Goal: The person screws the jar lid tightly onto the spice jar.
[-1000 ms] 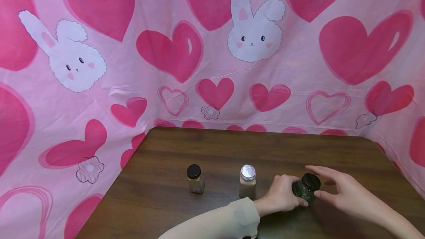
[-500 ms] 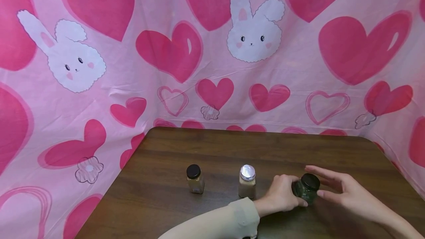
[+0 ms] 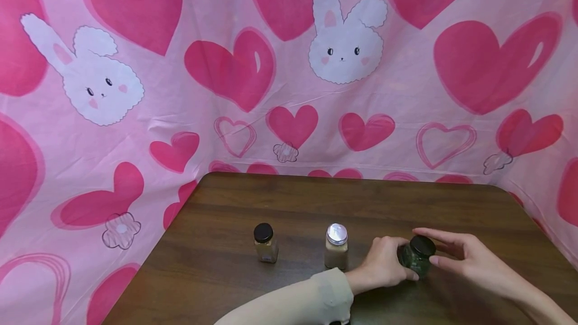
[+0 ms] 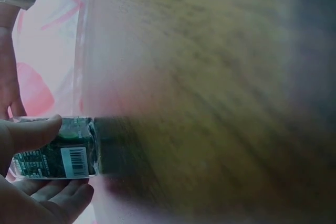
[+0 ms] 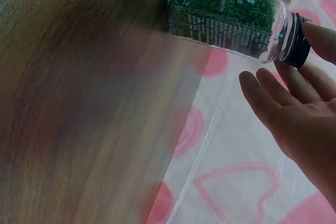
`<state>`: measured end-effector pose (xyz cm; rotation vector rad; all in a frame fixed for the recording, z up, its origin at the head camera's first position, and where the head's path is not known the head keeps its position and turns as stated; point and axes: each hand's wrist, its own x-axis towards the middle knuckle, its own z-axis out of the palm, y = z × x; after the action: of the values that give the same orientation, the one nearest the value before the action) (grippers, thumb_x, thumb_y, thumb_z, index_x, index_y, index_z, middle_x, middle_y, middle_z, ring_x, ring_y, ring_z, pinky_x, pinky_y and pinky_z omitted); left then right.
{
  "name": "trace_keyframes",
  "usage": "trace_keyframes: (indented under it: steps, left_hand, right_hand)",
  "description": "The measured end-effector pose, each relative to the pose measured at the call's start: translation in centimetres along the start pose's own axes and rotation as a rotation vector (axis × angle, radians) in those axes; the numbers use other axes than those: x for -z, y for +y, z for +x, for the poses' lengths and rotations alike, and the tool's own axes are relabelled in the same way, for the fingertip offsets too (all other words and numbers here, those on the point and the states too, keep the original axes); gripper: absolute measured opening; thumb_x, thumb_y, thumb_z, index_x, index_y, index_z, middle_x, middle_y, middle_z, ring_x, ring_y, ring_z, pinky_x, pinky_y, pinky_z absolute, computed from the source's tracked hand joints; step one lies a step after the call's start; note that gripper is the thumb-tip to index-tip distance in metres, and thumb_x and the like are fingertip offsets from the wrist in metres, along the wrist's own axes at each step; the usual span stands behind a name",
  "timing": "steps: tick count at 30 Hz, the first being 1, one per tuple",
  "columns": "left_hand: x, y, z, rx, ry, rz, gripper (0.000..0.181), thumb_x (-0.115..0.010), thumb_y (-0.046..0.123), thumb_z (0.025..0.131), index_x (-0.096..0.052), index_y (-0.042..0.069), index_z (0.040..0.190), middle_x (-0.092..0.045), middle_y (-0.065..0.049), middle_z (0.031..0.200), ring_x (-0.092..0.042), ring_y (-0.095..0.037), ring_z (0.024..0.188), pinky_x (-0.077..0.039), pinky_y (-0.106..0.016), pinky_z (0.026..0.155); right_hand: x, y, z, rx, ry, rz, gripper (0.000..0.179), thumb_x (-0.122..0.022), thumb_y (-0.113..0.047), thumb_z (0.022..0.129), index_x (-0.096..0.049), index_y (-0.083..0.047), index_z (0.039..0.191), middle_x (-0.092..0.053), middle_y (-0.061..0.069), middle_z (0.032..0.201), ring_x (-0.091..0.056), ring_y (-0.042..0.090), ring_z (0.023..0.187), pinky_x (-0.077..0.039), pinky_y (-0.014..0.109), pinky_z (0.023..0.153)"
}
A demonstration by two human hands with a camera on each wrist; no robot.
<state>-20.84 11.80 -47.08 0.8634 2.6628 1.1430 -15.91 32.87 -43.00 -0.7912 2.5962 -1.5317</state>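
Observation:
My left hand (image 3: pixel 384 264) grips the body of a small clear jar of green dried herbs (image 5: pixel 226 19), which stands upright on the table. In the left wrist view, its thumb and fingers lie on opposite sides of the herb jar (image 4: pixel 52 158), beside a white barcode label. Up at the black screw lid (image 5: pixel 296 43), my right hand (image 3: pixel 474 262) has its thumb on one side and fingers on the other, pinching it. The other right fingers stretch out free of the jar. From the head view, the lid (image 3: pixel 423 247) sits on the jar.
Left of my left hand stands a spice jar with a silver-white lid (image 3: pixel 336 247). Farther left is a smaller jar with a black lid (image 3: pixel 266 244). All stand on the dark wooden table (image 3: pixel 217 275), with a pink heart-print cloth (image 3: pixel 280 79) hanging behind and at the sides.
My left hand and the jar hold still. The right thumb, drawn slightly off half a second ago, is back against the lid, and the right fingers have shifted a little around it.

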Motion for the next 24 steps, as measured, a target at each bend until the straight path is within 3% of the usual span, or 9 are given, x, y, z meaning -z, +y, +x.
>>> trace_keyframes:
  steps: [13,18,24]
  left_hand:
    - [-0.04,-0.06,-0.03,0.018,0.003,-0.025,0.050,-0.102,0.023,0.069,-0.080,0.019,0.113,-0.071,0.019,0.092,-0.056,0.004,0.083,-0.044,-0.013,0.072]
    - [0.01,-0.08,0.00,0.013,0.007,-0.023,0.049,-0.102,0.023,0.069,-0.080,0.019,0.112,-0.070,0.019,0.090,-0.055,0.004,0.082,-0.044,-0.013,0.071]
    - [0.06,-0.04,-0.02,0.019,-0.002,-0.041,0.049,-0.102,0.022,0.070,-0.080,0.019,0.114,-0.070,0.018,0.091,-0.056,0.004,0.082,-0.045,-0.014,0.071]
  right_hand:
    - [0.14,0.27,-0.13,-0.028,-0.024,0.050,0.049,-0.066,0.003,0.100,-0.055,0.004,0.148,-0.065,-0.008,0.141,-0.060,0.001,0.124,-0.056,0.024,0.086]
    - [0.00,0.29,-0.19,-0.033,0.001,0.029,0.049,-0.068,0.002,0.100,-0.055,0.007,0.147,-0.066,-0.011,0.139,-0.063,0.002,0.120,-0.056,0.024,0.085]
    - [-0.15,0.25,-0.36,-0.065,0.046,-0.018,0.049,-0.071,-0.001,0.099,-0.059,0.001,0.146,-0.066,-0.016,0.134,-0.065,0.002,0.116,-0.057,0.024,0.083]
